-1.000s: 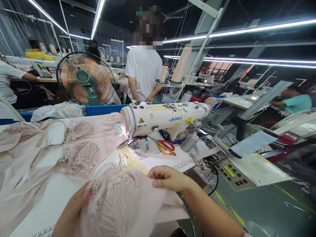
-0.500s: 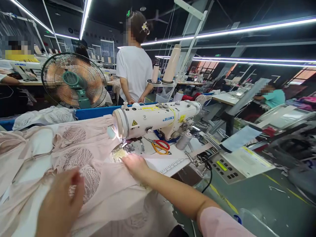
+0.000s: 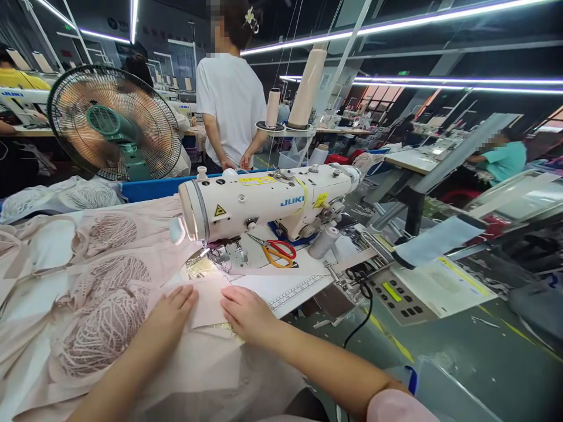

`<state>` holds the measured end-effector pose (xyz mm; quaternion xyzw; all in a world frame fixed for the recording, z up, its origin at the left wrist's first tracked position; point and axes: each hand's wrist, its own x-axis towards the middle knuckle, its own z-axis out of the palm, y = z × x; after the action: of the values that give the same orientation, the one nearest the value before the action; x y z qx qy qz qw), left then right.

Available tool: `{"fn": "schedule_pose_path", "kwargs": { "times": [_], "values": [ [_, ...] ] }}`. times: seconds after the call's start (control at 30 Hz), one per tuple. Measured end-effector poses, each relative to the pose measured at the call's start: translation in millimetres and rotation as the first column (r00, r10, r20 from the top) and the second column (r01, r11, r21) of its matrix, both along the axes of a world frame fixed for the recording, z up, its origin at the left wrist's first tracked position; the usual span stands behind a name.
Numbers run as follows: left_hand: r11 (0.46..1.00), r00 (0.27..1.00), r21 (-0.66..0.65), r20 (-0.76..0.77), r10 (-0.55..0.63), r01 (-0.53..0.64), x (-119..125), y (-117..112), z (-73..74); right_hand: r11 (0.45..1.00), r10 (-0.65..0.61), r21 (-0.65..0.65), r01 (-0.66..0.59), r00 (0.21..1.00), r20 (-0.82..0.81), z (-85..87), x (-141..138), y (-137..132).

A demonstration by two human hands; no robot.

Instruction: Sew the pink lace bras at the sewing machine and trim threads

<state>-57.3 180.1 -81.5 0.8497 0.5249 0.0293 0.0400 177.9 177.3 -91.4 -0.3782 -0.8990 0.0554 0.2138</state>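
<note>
A pale pink fabric piece (image 3: 211, 302) lies in front of the sewing machine (image 3: 246, 202), with its top edge just below the lit needle area. My left hand (image 3: 169, 313) rests flat on its left side, fingers stretched forward. At the right edge my right hand (image 3: 248, 313) has its fingers bent over the cloth, the thumb hidden. Beneath the machine's head is a shiny gold-coloured patch (image 3: 202, 268). Pink garments with lace cups (image 3: 103, 319) spread out left of my hands.
Orange-and-red-handled scissors (image 3: 279, 252) and a grey thread spool (image 3: 324, 241) lie by the machine's base. A control box (image 3: 404, 293) sits at the right. Beyond the blue edge stand a fan (image 3: 114, 123) and a person in a white shirt (image 3: 231, 105).
My left hand has come forward and right from a raised, blurred position onto the fabric. My right hand has shifted down, away from the needle area. The view has tilted slightly downward.
</note>
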Motion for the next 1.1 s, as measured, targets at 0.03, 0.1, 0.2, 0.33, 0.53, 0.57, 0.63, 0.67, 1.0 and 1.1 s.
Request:
{"fn": "schedule_pose_path", "kwargs": {
  "times": [0.03,0.1,0.2,0.33,0.53,0.57,0.63,0.67,1.0,1.1],
  "values": [
    [1.0,0.999,-0.006,-0.039,0.01,-0.01,6.0,-0.2,4.9,1.0,0.011,0.015,-0.01,0.999,-0.045,-2.5,2.0,-2.2],
    [0.999,0.995,-0.018,-0.096,0.033,-0.035,22.5,-0.2,15.7,1.0,-0.001,0.019,0.003,0.995,-0.101,-6.2,4.4,-5.6],
    [0.991,0.975,0.005,-0.177,0.134,-0.135,45.2,0.2,28.6,1.0,-0.028,-0.003,0.028,0.99,-0.138,-9.5,7.3,-10.6],
    [0.965,0.934,0.064,-0.243,0.261,-0.253,52.7,3.6,33.0,0.999,-0.04,0.001,0.041,0.988,-0.148,-13.9,12.2,-17.9],
    [0.957,0.947,0.137,-0.167,0.275,-0.254,52.7,19.0,31.3,0.996,-0.085,-0.043,0.082,0.993,-0.082,-16.4,10.5,-21.4],
    [0.966,0.958,0.125,-0.146,0.245,-0.228,53.9,21.9,31.0,0.995,-0.084,-0.051,0.081,0.994,-0.072,-15.7,9.6,-21.1],
    [0.981,0.977,0.097,-0.119,0.177,-0.166,55.9,26.8,29.9,0.996,-0.078,-0.056,0.074,0.995,-0.069,-13.9,8.4,-20.5],
    [0.986,0.982,0.089,-0.113,0.15,-0.14,56.5,28.6,29.2,0.996,-0.074,-0.057,0.07,0.995,-0.073,-13.3,8.2,-20.2],
    [0.986,0.983,0.103,-0.11,0.146,-0.135,55.0,40.5,23.6,0.995,-0.028,-0.101,0.021,0.997,-0.069,-19.5,9.3,-18.3],
    [0.985,0.982,0.09,-0.106,0.158,-0.149,55.3,46.8,21.4,0.994,-0.017,-0.103,0.017,1.0,-0.007,-16.9,9.1,-17.9]
  ]
}}
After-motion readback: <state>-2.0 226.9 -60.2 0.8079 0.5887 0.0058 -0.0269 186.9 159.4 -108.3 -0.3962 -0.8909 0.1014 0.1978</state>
